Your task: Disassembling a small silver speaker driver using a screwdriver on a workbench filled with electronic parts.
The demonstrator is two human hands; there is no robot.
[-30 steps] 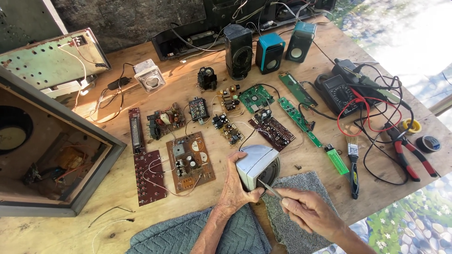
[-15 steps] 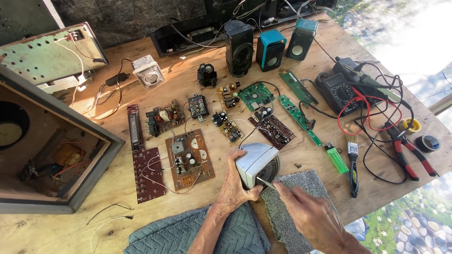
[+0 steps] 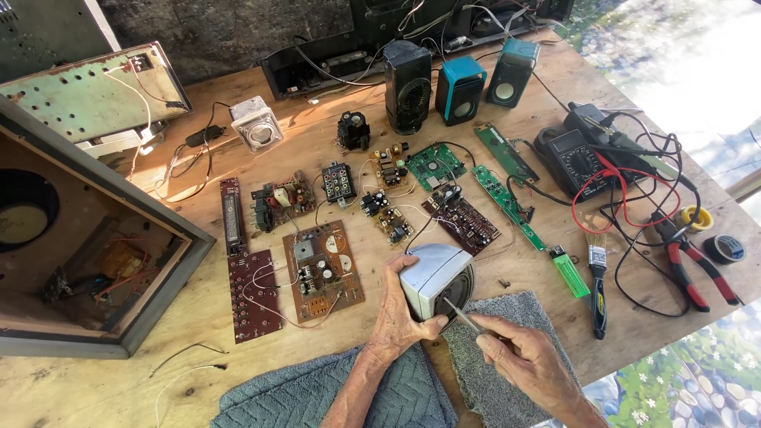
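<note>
My left hand (image 3: 394,317) grips a small grey speaker (image 3: 432,274) tilted on the wooden table (image 3: 198,317), its round dark front facing me. My right hand (image 3: 523,361) holds a thin metal tool, a screwdriver (image 3: 462,315), whose tip touches the speaker's lower front edge. Both hands rest over grey towels (image 3: 507,349) at the table's near edge. Right beside the speaker lie a brown circuit board (image 3: 321,269) on the left and a dark board (image 3: 462,220) behind it.
Several circuit boards spread across the middle. An open speaker cabinet (image 3: 87,261) stands at the left. Three small speakers (image 3: 460,83) line the back. A multimeter (image 3: 575,158) with red and black leads, red pliers (image 3: 690,265), tape rolls (image 3: 725,247), a brush (image 3: 598,273) lie right.
The hands and the grey speaker stay almost in place; the screwdriver tip stays against the speaker's front while my right hand shifts slightly.
</note>
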